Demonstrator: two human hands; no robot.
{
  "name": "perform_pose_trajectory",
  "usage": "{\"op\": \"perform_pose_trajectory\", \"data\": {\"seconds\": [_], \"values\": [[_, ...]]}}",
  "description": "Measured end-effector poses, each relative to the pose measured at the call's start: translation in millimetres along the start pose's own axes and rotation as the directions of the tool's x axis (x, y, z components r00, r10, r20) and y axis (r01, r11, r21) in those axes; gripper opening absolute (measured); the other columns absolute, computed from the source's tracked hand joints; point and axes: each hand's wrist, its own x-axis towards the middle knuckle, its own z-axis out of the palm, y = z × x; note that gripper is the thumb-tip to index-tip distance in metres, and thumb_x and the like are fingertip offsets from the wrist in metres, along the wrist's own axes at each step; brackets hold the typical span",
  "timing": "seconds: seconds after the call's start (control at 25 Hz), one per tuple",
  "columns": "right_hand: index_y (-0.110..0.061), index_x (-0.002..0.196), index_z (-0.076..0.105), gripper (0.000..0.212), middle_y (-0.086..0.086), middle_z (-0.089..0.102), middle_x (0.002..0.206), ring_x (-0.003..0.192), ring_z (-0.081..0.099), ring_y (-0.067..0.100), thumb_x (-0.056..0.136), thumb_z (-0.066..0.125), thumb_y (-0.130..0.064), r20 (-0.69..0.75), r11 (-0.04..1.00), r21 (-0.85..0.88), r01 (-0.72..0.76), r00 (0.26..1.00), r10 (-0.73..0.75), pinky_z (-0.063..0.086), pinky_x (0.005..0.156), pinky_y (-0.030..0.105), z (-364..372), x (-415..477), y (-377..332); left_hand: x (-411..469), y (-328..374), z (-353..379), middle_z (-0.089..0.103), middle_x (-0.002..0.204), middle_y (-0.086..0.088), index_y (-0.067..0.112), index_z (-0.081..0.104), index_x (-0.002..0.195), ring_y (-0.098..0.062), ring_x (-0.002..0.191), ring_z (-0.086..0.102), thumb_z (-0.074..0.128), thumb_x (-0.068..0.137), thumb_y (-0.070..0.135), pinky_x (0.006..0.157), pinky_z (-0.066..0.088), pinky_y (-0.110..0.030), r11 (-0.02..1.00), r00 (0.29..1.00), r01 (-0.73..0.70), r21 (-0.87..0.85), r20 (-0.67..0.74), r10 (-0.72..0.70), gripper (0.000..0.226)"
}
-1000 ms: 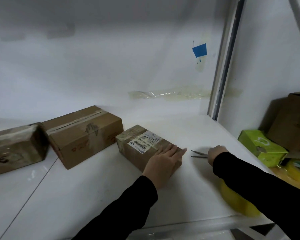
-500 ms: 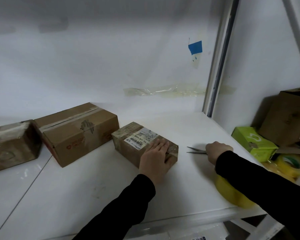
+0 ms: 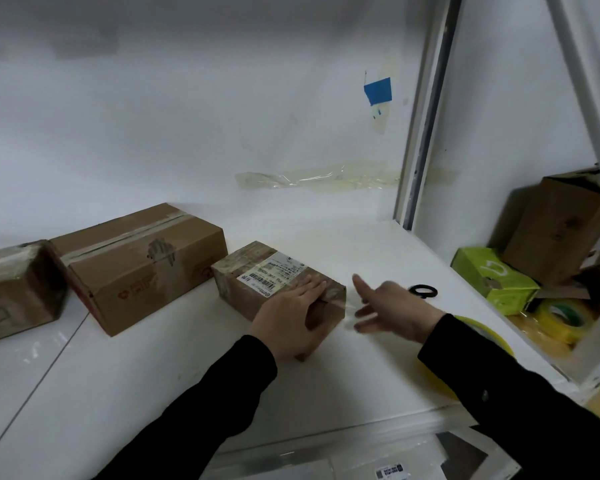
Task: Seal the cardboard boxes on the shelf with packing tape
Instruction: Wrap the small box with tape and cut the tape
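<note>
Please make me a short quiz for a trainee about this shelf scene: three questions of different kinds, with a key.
1. True or false: the right hand holds the scissors.
2. The left hand rests flat on: A) the labelled box; B) the green box; C) the tape roll.
3. How many cardboard boxes stand on the white shelf, left of the post?
Key: 1 false, the scissors lie on the shelf; 2 A; 3 three.

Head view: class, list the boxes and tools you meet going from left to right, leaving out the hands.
Worn brown box → large taped box → small labelled box → scissors → green box.
</note>
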Motion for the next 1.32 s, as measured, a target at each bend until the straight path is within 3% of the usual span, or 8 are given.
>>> {"op": "perform_pose_trajectory", "data": {"seconds": [0.16, 0.48, 0.68, 0.92, 1.04, 1.16, 1.24, 1.32], "values": [[0.003, 0.087, 0.051, 0.05, 0.015, 0.056, 0.08, 0.069, 0.058, 0.025, 0.087, 0.055, -0.046, 0.288, 0.73, 0.561, -0.391, 0.919, 0.271, 0.057, 0.052, 0.034, 24.0, -2.2, 27.7, -4.5, -7.7, 3.1, 0.028, 0.152, 0.007, 0.021, 0.031, 0.145, -0.001, 0.141, 0.021, 0.051, 0.083, 0.048, 0.107, 0.008, -0.01, 0.996, 0.998, -0.06, 0.062, -0.034, 0.062, 0.071], [-0.004, 0.069, 0.057, 0.025, 0.003, 0.063, 0.052, 0.045, 0.063, 0.01, 0.092, 0.056, -0.014, 0.083, 0.661, 0.744, -0.1, 0.995, 0.057, 0.055, 0.046, 0.02, 39.6, 11.6, 51.0, -4.7, -8.3, 7.9, 0.058, 0.132, -0.004, 0.01, 0.057, 0.127, -0.014, 0.123, 0.053, 0.043, 0.072, 0.049, 0.105, 0.027, -0.017, 0.991, 0.996, -0.045, 0.129, -0.075, 0.055, 0.069], [-0.006, 0.052, 0.05, 0.045, 0.003, 0.05, 0.044, 0.036, 0.047, 0.01, 0.095, 0.052, -0.019, -0.11, 0.846, 0.498, 0.189, 0.982, -0.154, 0.043, 0.04, 0.017, 55.8, 17.5, 62.9, -3.6, -8.1, 7.3, 0.063, 0.125, -0.003, 0.012, 0.062, 0.123, -0.014, 0.117, 0.058, 0.043, 0.071, 0.047, 0.098, 0.037, -0.029, 0.979, 0.996, -0.052, 0.195, -0.055, 0.063, 0.065], [-0.003, 0.057, 0.047, 0.047, 0.004, 0.048, 0.037, 0.024, 0.044, 0.009, 0.094, 0.052, -0.033, 0.0, 0.979, 0.203, 0.005, 1.0, -0.005, 0.034, 0.029, 0.014, 38.1, 16.1, 48.0, -2.7, -10.0, 8.2, 0.062, 0.126, -0.005, 0.009, 0.06, 0.124, -0.014, 0.116, 0.059, 0.043, 0.074, 0.044, 0.098, 0.04, -0.031, 0.964, 0.996, -0.086, 0.253, -0.006, 0.091, 0.064], [-0.001, 0.084, 0.053, 0.017, 0.017, 0.065, 0.077, 0.069, 0.067, 0.024, 0.094, 0.053, -0.015, -0.352, 0.956, -0.196, 0.22, 0.894, -0.278, 0.049, 0.059, 0.028, 34.8, 16.6, 56.5, -3.1, -9.4, 6.7, 0.061, 0.127, -0.006, 0.008, 0.06, 0.124, -0.015, 0.116, 0.06, 0.043, 0.075, 0.046, 0.098, 0.041, -0.03, 0.963, 0.995, -0.096, 0.252, -0.001, 0.1, 0.064], [-0.014, 0.142, 0.032, 0.055, -0.005, 0.037, 0.142, 0.13, 0.033, 0.008, 0.096, 0.034, -0.044, -0.303, 0.783, -0.279, 0.556, 0.722, -0.622, 0.022, 0.109, 0.017, 60.7, 0.6, 61.7, -4.6, -8.8, 5.5, 0.059, 0.13, -0.007, 0.006, 0.059, 0.125, -0.016, 0.119, 0.057, 0.043, 0.077, 0.042, 0.104, 0.033, -0.021, 0.971, 0.996, -0.093, 0.221, 0.007, 0.094, 0.062], [-0.031, 0.144, -0.01, 0.077, -0.022, -0.01, 0.152, 0.14, -0.011, -0.009, 0.081, 0.005, -0.075, -0.118, 0.708, -0.311, 0.635, 0.713, -0.691, -0.006, 0.111, 0.006, 78.8, 4.8, 63.0, -4.4, -10.6, 7.3, 0.057, 0.132, -0.008, 0.005, 0.056, 0.128, -0.016, 0.122, 0.054, 0.042, 0.074, 0.034, 0.107, 0.03, -0.022, 0.972, 0.993, -0.114, 0.206, 0.011, 0.114, 0.063], [-0.036, 0.133, -0.024, 0.078, -0.021, -0.032, 0.145, 0.135, -0.028, -0.011, 0.072, -0.007, -0.082, -0.1, 0.699, -0.364, 0.615, 0.721, -0.686, -0.014, 0.11, 0.007, 85.3, 14.6, 67.9, -4.4, -11.4, 10.0, 0.057, 0.132, -0.009, 0.004, 0.055, 0.128, -0.016, 0.123, 0.054, 0.04, 0.068, 0.03, 0.107, 0.033, -0.026, 0.967, 0.991, -0.137, 0.215, 0.021, 0.136, 0.067]]}}
